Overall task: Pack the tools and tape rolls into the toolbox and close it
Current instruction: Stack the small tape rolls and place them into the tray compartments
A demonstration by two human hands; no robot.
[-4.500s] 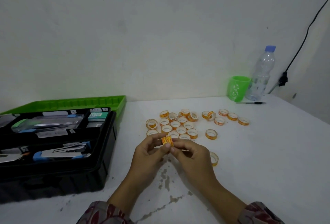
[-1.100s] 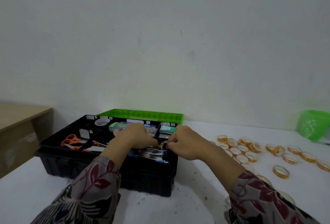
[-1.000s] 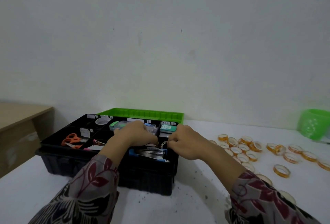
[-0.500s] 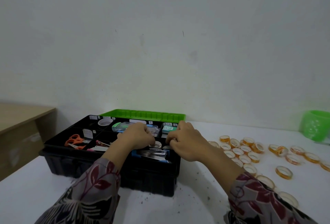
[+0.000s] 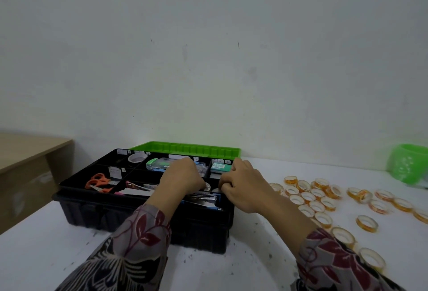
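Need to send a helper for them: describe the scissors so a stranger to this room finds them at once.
Start at the black toolbox with the open green lid on the white table. Look in its near-left compartment, left of the person's left hand. The scissors lie flat there, the only thing in the box with bright orange handles.

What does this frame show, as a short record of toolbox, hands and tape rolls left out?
toolbox: black toolbox on white table, green lid open behind it
contents: orange scissors in front left compartment; stapler front middle
left hand: left hand over a front compartment, fingers curled, grip hidden
right hand: right hand beside it, fingers curled, grip hidden
left out: many orange tape rolls on the table, right of the box
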